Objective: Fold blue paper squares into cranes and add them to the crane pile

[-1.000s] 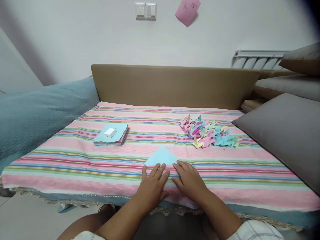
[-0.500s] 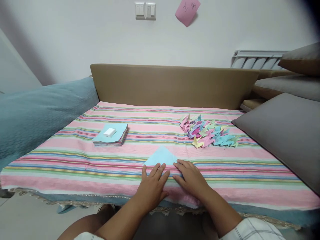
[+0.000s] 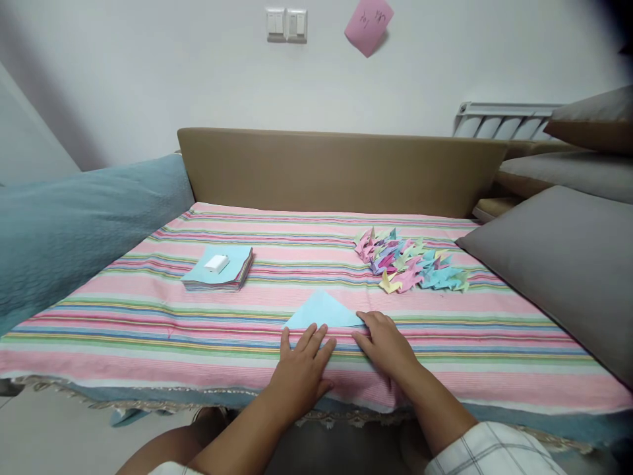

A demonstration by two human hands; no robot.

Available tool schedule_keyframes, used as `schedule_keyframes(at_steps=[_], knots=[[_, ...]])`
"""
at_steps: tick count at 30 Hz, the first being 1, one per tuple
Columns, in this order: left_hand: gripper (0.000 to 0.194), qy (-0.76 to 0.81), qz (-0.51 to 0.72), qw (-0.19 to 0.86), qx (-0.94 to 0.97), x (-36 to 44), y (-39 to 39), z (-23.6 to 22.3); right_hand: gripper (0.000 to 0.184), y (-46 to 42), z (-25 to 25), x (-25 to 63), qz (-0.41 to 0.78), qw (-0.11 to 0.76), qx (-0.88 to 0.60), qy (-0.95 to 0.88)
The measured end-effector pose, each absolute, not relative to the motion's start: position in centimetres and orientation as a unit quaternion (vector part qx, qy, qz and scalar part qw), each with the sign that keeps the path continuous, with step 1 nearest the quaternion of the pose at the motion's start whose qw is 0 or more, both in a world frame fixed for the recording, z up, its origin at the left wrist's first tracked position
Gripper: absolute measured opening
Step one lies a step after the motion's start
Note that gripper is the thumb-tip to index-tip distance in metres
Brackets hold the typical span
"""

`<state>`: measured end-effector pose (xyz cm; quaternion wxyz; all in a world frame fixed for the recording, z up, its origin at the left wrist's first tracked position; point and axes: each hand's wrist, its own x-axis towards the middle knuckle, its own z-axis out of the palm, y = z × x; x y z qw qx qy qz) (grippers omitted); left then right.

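A sheet of light blue paper (image 3: 324,310), folded into a triangle, lies on the striped cloth (image 3: 148,330) with its long edge toward me. My left hand (image 3: 304,359) rests flat with fingers spread, its fingertips along the left and middle of that edge. At the right corner of the triangle, my right hand (image 3: 386,343) touches the paper with its fingertips; thumb and index finger are apart. Both hands press from above rather than gripping.
Left of centre is a stack of coloured paper (image 3: 217,270) with a small white block (image 3: 216,264) on top. Several folded paper cranes (image 3: 410,264) cluster at the right. Grey cushions (image 3: 558,257) border the right side, a blue-covered armrest (image 3: 89,218) the left, a brown backrest (image 3: 341,171) behind.
My right hand has slid to the right along the folded edge, uncovering the triangle's right part. My left hand stays in place. The view has shifted slightly.
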<state>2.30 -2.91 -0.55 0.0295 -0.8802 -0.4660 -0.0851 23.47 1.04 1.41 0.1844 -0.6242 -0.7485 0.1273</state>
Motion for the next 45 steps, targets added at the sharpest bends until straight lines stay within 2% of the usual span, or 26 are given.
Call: schedule_keyframes(at_steps=[5,10,14,22,29,37,45], knots=[[0.065,-0.468,-0.085,0.037,-0.879,2.3,-2.9,-0.5,0.035,1.0,1.6,23.3,0.133,0.222,-0.606,-0.752],[0.066,-0.471,-0.091,0.036,-0.877,2.3,-3.0,-0.5,0.017,1.3,1.3,23.4,0.142,0.262,-0.575,-0.762],[0.066,-0.475,-0.104,0.013,-0.874,2.1,-2.9,-0.3,0.011,1.3,1.1,23.4,0.113,0.276,-0.537,-0.789],[0.064,-0.548,-0.184,0.008,-0.816,1.2,-1.9,1.5,0.017,0.3,1.5,22.7,-0.011,0.271,-0.468,-0.841],[0.064,-0.561,-0.311,0.068,-0.764,0.1,-1.2,2.3,0.022,-0.4,0.8,21.4,-0.023,0.260,-0.411,-0.873],[0.029,-0.569,-0.220,0.117,-0.783,0.1,-1.5,2.9,0.023,-1.0,0.9,20.7,0.041,0.245,-0.363,-0.898],[0.028,-0.575,-0.184,0.106,-0.790,-0.5,-1.1,2.7,0.028,-1.5,1.5,20.4,0.088,0.257,-0.304,-0.913]])
